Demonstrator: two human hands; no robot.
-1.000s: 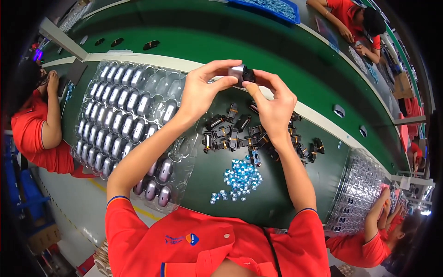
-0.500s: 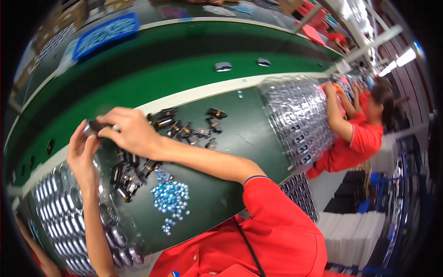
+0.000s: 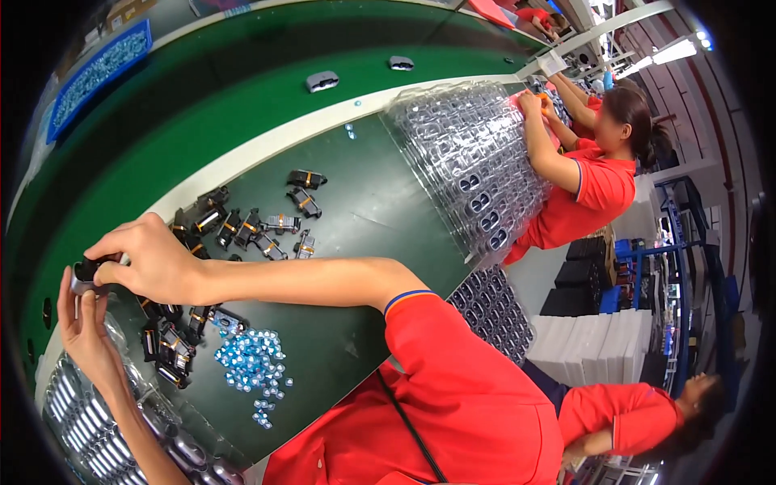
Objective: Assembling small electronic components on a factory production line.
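Observation:
My left hand [image 3: 90,335] grips a small silver casing [image 3: 82,284] with a dark inside, at the far left above the table edge. My right hand [image 3: 158,263] pinches a black part [image 3: 100,263] at the casing's opening; how far it sits inside is hidden by my fingers. Beneath and beside my right forearm lie loose black modules with orange strips [image 3: 246,229]. A heap of small shiny blue-and-white pieces [image 3: 250,360] rests nearer to me. Below my left hand is a clear plastic tray [image 3: 214,440] holding rows of silver rounded casings [image 3: 187,449].
A green conveyor [image 3: 234,97] runs behind the table's white rail, with two grey casings [image 3: 322,81] on it. Stacked clear blister trays [image 3: 461,137] stand to the right, beside a co-worker in red [image 3: 594,186]. Beyond the belt sits a blue bin [image 3: 149,36]. Another person [image 3: 622,420] is at lower right.
The view has shifted, so table and hands lie farther left in it. The casing has turned and now shows its dark opening. Another person has come into view at lower right.

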